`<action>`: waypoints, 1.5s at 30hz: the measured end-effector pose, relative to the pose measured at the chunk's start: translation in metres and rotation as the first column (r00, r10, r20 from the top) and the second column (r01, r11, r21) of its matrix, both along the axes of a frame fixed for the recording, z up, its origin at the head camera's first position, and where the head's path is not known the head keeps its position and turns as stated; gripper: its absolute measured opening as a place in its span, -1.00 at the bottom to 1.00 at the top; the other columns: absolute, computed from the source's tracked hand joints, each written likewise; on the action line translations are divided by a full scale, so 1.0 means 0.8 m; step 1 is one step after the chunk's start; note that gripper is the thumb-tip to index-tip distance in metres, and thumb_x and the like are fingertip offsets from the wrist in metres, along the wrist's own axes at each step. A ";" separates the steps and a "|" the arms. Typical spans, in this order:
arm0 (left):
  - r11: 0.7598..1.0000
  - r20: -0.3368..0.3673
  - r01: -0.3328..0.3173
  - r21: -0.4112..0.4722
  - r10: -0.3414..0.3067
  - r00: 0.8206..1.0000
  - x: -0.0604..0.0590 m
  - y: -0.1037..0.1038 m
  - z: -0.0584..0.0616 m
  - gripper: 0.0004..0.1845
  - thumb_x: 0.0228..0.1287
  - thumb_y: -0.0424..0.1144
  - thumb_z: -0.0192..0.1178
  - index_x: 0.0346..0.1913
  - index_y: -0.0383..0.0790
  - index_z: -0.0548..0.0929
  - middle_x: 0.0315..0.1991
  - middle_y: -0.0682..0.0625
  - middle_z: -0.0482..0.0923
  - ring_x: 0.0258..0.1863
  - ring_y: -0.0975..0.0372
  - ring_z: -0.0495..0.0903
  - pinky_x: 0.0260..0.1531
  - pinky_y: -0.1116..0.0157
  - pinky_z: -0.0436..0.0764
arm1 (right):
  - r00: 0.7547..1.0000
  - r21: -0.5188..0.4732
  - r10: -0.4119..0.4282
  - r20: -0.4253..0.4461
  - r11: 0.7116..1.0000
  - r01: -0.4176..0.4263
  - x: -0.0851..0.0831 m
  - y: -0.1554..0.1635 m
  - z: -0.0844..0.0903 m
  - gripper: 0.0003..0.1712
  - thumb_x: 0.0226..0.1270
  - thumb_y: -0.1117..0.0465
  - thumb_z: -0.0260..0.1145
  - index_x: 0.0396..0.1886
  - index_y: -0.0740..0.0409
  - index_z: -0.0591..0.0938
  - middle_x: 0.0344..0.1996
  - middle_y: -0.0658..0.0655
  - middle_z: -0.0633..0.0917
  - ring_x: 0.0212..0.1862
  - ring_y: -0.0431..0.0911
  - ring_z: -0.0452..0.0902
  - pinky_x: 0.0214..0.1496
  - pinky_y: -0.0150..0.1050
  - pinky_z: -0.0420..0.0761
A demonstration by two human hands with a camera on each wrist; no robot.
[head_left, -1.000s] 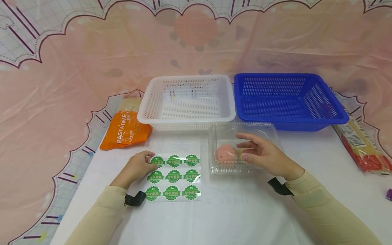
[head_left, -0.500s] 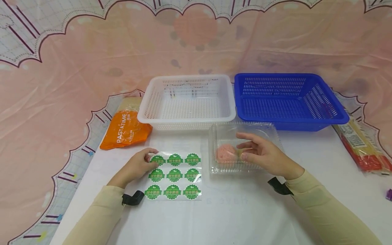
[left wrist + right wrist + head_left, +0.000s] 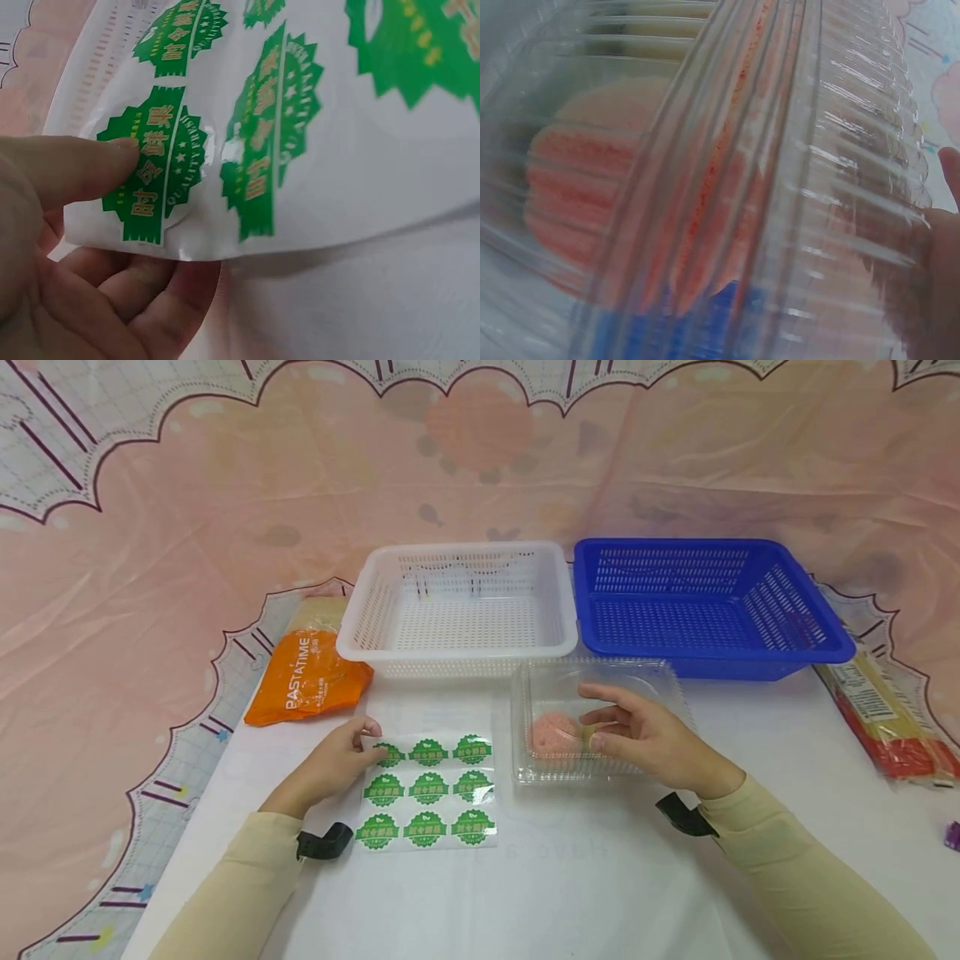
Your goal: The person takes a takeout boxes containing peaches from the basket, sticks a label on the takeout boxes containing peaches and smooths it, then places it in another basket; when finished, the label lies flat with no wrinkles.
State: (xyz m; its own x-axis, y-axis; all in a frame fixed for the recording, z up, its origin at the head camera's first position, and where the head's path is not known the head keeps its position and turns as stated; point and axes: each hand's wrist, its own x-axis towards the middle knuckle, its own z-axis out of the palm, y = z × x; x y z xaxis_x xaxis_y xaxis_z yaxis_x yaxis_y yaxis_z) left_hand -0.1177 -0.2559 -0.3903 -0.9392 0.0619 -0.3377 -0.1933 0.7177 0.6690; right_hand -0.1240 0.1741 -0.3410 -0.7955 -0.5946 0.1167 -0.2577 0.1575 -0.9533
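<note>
My left hand (image 3: 335, 762) pinches the upper left corner of a sheet of round green stickers (image 3: 428, 788). In the left wrist view the thumb (image 3: 82, 169) lies on top of the sheet and the other fingers are curled beneath it. My right hand (image 3: 648, 739) is at the clear plastic box (image 3: 551, 681), its fingers loosely bent over the lid; whether they touch it I cannot tell. Inside the box sits a pink round thing (image 3: 555, 735), also visible through the ribbed wall (image 3: 840, 150) in the right wrist view. A pale yellowish thing beside it is mostly hidden by the fingers.
Behind the box stand a white basket (image 3: 457, 643) and a blue basket (image 3: 708, 647), side by side. An orange pasta bag (image 3: 307, 681) lies at the left, and a red and yellow packet (image 3: 888, 718) at the right. A small purple item (image 3: 952, 836) shows at the right edge.
My left hand has shifted slightly away from the person, and the sticker sheet has moved a little up and to the right with it. The right hand and the box look unmoved.
</note>
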 end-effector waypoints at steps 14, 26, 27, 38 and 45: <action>0.998 -0.168 -0.023 0.055 0.032 0.985 0.004 0.006 0.018 -0.65 0.41 -0.23 0.20 0.17 -0.17 0.41 -0.39 -0.10 0.22 -0.37 0.07 0.31 -0.43 0.23 0.30 | 1.000 -0.003 -0.003 0.005 1.000 0.003 0.001 0.000 0.000 -0.32 0.45 0.41 0.23 0.49 0.40 0.22 0.35 0.39 0.36 0.20 0.13 0.50 0.10 -0.32 0.60; 0.999 -0.316 -0.034 0.036 0.044 0.948 0.009 0.016 0.038 -0.62 0.42 -0.25 0.22 0.24 -0.22 0.57 -0.38 -0.12 0.28 -0.36 0.07 0.33 -0.52 0.31 0.29 | 1.000 -0.004 0.003 -0.015 1.000 -0.003 0.000 -0.002 -0.001 -0.32 0.44 0.40 0.25 0.47 0.42 0.23 0.31 0.41 0.39 0.18 0.12 0.53 0.07 -0.31 0.62; 0.999 -0.320 -0.034 0.039 0.045 0.946 0.010 0.016 0.040 -0.61 0.42 -0.25 0.22 0.26 -0.23 0.57 -0.39 -0.12 0.28 -0.37 0.07 0.33 -0.53 0.32 0.29 | 1.000 -0.006 0.004 -0.015 1.000 -0.004 0.000 -0.002 -0.001 -0.32 0.43 0.40 0.26 0.47 0.42 0.23 0.30 0.40 0.40 0.18 0.11 0.53 0.07 -0.31 0.62; 0.994 -0.401 -0.010 0.110 0.053 0.914 0.013 0.025 0.061 -0.59 0.40 -0.35 0.21 0.26 -0.31 0.52 -0.42 -0.11 0.22 -0.45 0.10 0.28 -0.58 0.38 0.26 | 0.997 -0.022 0.039 -0.068 0.999 -0.041 -0.001 -0.013 0.005 -0.34 0.41 0.45 0.25 0.44 0.46 0.26 0.23 0.44 0.47 0.15 0.20 0.55 0.02 -0.27 0.65; 0.997 -0.429 -0.016 0.076 0.048 0.902 0.017 0.033 0.076 -0.60 0.41 -0.32 0.21 0.27 -0.27 0.52 -0.26 -0.14 0.32 -0.25 0.08 0.32 -0.43 0.33 0.32 | 0.991 -0.003 0.030 -0.131 1.000 -0.031 -0.004 -0.028 0.014 -0.33 0.34 0.47 0.31 0.41 0.41 0.34 0.32 0.35 0.44 0.19 0.31 0.49 0.08 -0.23 0.64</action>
